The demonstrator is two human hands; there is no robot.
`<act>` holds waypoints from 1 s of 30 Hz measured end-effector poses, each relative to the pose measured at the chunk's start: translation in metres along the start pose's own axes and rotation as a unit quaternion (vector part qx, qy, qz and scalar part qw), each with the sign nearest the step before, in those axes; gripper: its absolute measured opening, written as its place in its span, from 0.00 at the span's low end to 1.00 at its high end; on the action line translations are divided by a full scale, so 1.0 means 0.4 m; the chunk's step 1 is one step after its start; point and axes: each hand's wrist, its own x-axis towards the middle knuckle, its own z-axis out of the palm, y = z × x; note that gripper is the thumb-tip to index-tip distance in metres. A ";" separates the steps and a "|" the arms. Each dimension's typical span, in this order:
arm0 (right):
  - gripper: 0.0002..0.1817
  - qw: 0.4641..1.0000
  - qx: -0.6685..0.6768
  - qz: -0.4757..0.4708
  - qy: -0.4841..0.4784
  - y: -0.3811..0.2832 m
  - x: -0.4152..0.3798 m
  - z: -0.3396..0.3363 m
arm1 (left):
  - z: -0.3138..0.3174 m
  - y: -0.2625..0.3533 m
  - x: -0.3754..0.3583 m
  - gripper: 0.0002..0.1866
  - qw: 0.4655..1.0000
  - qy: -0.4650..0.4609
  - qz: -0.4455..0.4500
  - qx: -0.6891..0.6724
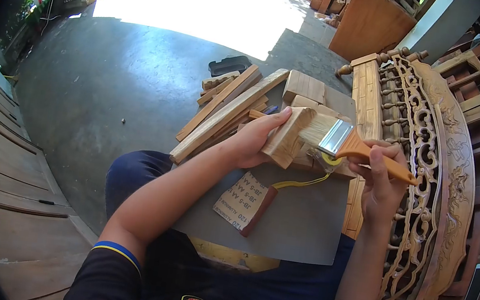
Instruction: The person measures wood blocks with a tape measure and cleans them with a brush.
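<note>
Two hands: both busy, one per item, so nothing is left loose on the lap.
Left hand (251,142): fingers curled shut around the near side of the block (287,136), thumb up along its top edge. It holds the block tilted up off the board (303,218).
Right hand (381,182): closed in a fist on the orange handle of the brush (346,141), thumb on top, gripping near the tail end.
Brush: bristles lie flat across the block's upper end, metal ferrule just past the edge.
Block: pale wood, sits over the grey board on the person's lap, right beside a pile of sticks (230,110).
Sandpaper (241,200): a folded piece lies on the board just below the block, printed back side up, with a reddish edge; a yellow cord (302,183) trails next to it.
Carved panel (429,173): leans at the person's right, close to the brush hand.
How to do it well, imo: keep the strokes running along the grain and off the end of the block, light pressure so the bristles flex instead of splaying.
Grip tip: choking up closer to the ferrule would probably give more control than holding the tail.
Watch out: the left thumb sits near the bristles' path, so shifting it lower looks wise.
Angle: tilting the block away should let whatever gets swept fall onto the board, not the lap.
</note>
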 end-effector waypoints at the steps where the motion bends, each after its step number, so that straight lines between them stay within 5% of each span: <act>1: 0.07 0.998 0.030 0.030 -0.045 -0.003 -0.004 -0.004 | -0.001 0.001 0.002 0.29 1.000 -0.009 -0.003 -0.021; 2: 0.07 0.989 0.031 0.017 -0.144 -0.010 -0.005 -0.004 | -0.006 0.002 0.002 0.30 1.000 -0.017 -0.010 -0.009; 9: 0.09 0.975 -0.167 -0.149 0.003 0.006 -0.009 0.004 | -0.021 -0.005 0.000 0.38 0.994 -0.031 -0.004 0.106; 10: 0.09 0.988 -0.098 -0.082 -0.086 -0.009 -0.020 0.000 | -0.009 -0.001 -0.005 0.38 0.995 -0.023 -0.006 0.100; 11: 0.09 0.960 -0.130 -0.116 -0.220 -0.034 -0.011 -0.006 | -0.002 0.003 -0.007 0.38 0.995 -0.014 -0.008 0.095; 13: 0.10 0.934 -0.165 -0.125 -0.290 -0.067 -0.015 0.018 | -0.014 0.003 -0.003 0.37 0.996 -0.050 -0.004 0.070; 16: 0.10 0.958 -0.230 -0.170 0.013 -0.011 -0.003 0.033 | -0.030 0.000 0.000 0.36 0.995 -0.044 -0.022 0.092; 19: 0.10 0.975 -0.163 -0.054 -0.144 -0.030 -0.005 0.004 | -0.015 -0.005 0.000 0.36 0.996 -0.047 -0.003 0.076; 20: 0.09 0.914 -0.243 -0.156 -0.283 -0.050 0.008 -0.005 | -0.016 -0.002 -0.004 0.35 0.995 -0.053 -0.002 0.086; 24: 0.08 0.992 -0.087 -0.005 -0.087 -0.031 -0.008 0.007 | -0.014 0.004 -0.012 0.37 0.991 -0.073 0.005 0.115; 27: 0.07 0.975 -0.171 -0.124 -0.067 -0.021 0.007 -0.016 | -0.024 -0.001 -0.005 0.39 0.978 -0.085 0.036 0.187; 28: 0.07 0.991 -0.050 -0.061 -0.111 -0.032 -0.013 -0.004 | -0.026 0.001 -0.004 0.39 0.984 -0.091 0.023 0.148; 30: 0.08 0.967 -0.018 -0.016 -0.253 -0.048 -0.016 -0.001 | -0.027 0.002 -0.003 0.38 0.992 -0.103 -0.007 0.070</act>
